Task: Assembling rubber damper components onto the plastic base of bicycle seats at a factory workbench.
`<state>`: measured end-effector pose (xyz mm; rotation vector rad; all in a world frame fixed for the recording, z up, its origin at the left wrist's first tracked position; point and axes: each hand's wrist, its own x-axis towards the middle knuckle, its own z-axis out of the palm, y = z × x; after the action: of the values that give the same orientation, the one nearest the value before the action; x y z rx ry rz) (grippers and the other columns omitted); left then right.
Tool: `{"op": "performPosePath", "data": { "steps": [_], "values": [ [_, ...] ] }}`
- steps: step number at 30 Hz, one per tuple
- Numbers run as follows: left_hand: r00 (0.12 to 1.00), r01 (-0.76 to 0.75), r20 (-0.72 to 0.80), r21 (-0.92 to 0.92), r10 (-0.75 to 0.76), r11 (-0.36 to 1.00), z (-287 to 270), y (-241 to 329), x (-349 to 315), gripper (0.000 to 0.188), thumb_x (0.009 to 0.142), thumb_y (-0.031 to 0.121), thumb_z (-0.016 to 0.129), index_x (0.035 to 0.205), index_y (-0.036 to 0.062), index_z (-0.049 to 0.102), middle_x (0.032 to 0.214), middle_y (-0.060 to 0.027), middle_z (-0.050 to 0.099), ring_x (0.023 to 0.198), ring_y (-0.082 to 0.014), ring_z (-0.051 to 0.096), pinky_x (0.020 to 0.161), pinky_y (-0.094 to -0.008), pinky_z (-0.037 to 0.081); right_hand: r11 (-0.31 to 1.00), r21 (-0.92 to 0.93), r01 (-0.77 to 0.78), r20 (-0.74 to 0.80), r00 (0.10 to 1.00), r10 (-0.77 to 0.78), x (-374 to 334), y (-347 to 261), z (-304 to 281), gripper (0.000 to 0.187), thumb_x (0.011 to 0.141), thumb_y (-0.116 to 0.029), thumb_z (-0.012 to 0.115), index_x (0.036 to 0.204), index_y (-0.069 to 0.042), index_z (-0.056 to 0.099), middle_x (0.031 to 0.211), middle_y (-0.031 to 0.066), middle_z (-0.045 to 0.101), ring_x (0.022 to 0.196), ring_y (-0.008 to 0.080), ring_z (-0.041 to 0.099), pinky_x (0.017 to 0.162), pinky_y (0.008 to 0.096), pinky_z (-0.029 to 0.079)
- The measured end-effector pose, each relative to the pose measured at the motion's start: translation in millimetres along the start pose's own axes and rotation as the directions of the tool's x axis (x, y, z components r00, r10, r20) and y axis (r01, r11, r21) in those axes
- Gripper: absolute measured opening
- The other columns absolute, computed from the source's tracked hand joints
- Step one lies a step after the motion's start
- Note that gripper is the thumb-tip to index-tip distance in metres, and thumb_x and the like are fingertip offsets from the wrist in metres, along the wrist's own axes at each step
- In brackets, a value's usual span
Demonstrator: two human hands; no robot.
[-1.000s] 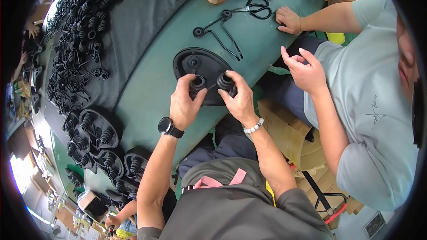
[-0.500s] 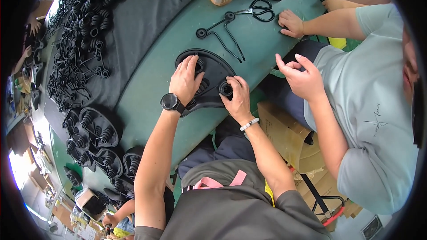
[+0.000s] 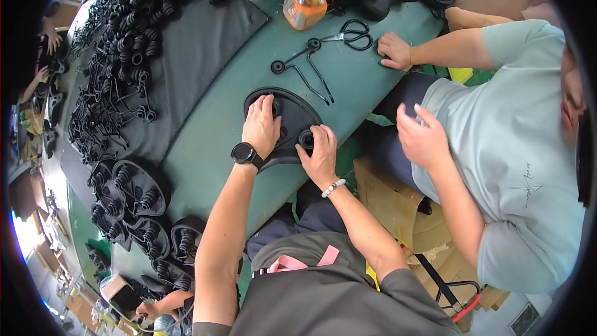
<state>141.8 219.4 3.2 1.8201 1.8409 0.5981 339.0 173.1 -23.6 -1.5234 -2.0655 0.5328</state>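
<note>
A black bicycle saddle (image 3: 292,99) lies underside up on the green table, its wide end away from me. My left hand (image 3: 262,126), wearing a watch, lies over its left part, fingers together and curled onto a round black piece that they partly cover. At the saddle's right side my right hand (image 3: 321,152) closes thumb and fingers round a black ribbed spring (image 3: 306,139), whose round open end faces up. Beyond the saddle rests a bent black wire frame (image 3: 303,70) with a round black piece at each of two corners.
Scissors (image 3: 354,35) and an orange container with a bottle (image 3: 308,6) stand farther back. Ribbed springs (image 3: 149,37) heap on a black sheet at left, above several saddles with springs (image 3: 143,190). A co-worker sits at right, one hand (image 3: 395,50) on the table.
The whole view has shifted slightly. Both my hands stay on the saddle, the right still at the spring. The co-worker's raised hand has turned and its fingers have moved.
</note>
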Motion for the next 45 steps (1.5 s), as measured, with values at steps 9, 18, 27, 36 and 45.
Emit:
{"op": "performPosePath", "data": {
  "steps": [9, 18, 27, 36, 45],
  "values": [
    [0.993, 0.119, -0.005, -0.089, -0.120, 0.989, -2.2, 4.8, -5.4, 0.061, 0.088, 0.008, 0.073, 0.142, -0.0009, 0.047, 0.138, -0.0215, 0.055, 0.127, -0.0393, 0.055, 0.108, -0.0444, 0.048, 0.917, 0.235, -0.324, 0.081, 0.946, 0.313, 19.5, 11.5, -13.6, 0.076, 0.084, -0.031, 0.081, 0.141, 0.006, 0.049, 0.139, 0.0275, 0.053, 0.129, 0.0426, 0.051, 0.111, 0.0477, 0.042],
    [0.995, 0.072, -0.062, -0.065, -0.076, 0.995, -5.7, -0.4, 1.7, 0.054, 0.085, 0.006, 0.075, 0.134, -0.0004, 0.051, 0.130, -0.0224, 0.059, 0.116, -0.0434, 0.060, 0.099, -0.0467, 0.052, 0.957, 0.160, -0.242, 0.144, 0.965, 0.220, -4.9, 15.6, -5.3, 0.069, 0.077, -0.024, 0.088, 0.136, -0.005, 0.058, 0.148, 0.0241, 0.045, 0.136, 0.0418, 0.047, 0.113, 0.0469, 0.041],
    [0.853, 0.212, 0.343, -0.916, -0.394, -0.339, -29.6, -19.6, -49.9, 0.048, 0.102, 0.038, 0.049, 0.122, -0.0039, 0.062, 0.127, -0.0225, 0.065, 0.130, -0.0424, 0.058, 0.114, -0.0474, 0.046, -0.099, 0.835, -0.541, 0.507, 0.686, 0.522, -22.2, 25.6, -57.2, 0.036, 0.099, -0.026, 0.056, 0.125, -0.001, 0.058, 0.133, 0.0162, 0.066, 0.087, 0.0199, 0.070, 0.084, 0.0353, 0.055],
    [0.840, 0.251, 0.361, -0.920, -0.405, -0.300, -12.9, -10.8, -14.5, 0.052, 0.103, 0.043, 0.046, 0.122, -0.0029, 0.060, 0.145, -0.0325, 0.053, 0.139, -0.0474, 0.049, 0.120, -0.0514, 0.036, -0.173, 0.754, -0.634, 0.650, 0.683, 0.332, -3.9, 17.7, -45.5, 0.064, 0.097, -0.039, 0.059, 0.144, 0.005, 0.049, 0.123, 0.0131, 0.063, 0.083, 0.0225, 0.071, 0.078, 0.0367, 0.056],
    [0.795, 0.216, 0.341, -0.932, -0.502, -0.292, -15.7, -14.8, -28.9, 0.048, 0.104, 0.042, 0.052, 0.124, -0.0017, 0.060, 0.138, -0.0251, 0.060, 0.130, -0.0376, 0.058, 0.114, -0.0475, 0.044, -0.071, 0.722, -0.689, 0.658, 0.650, 0.381, -18.4, -7.7, -51.1, 0.053, 0.099, -0.032, 0.067, 0.137, 0.002, 0.053, 0.121, 0.0102, 0.063, 0.096, 0.0243, 0.071, 0.090, 0.0368, 0.056]
  ]
}}
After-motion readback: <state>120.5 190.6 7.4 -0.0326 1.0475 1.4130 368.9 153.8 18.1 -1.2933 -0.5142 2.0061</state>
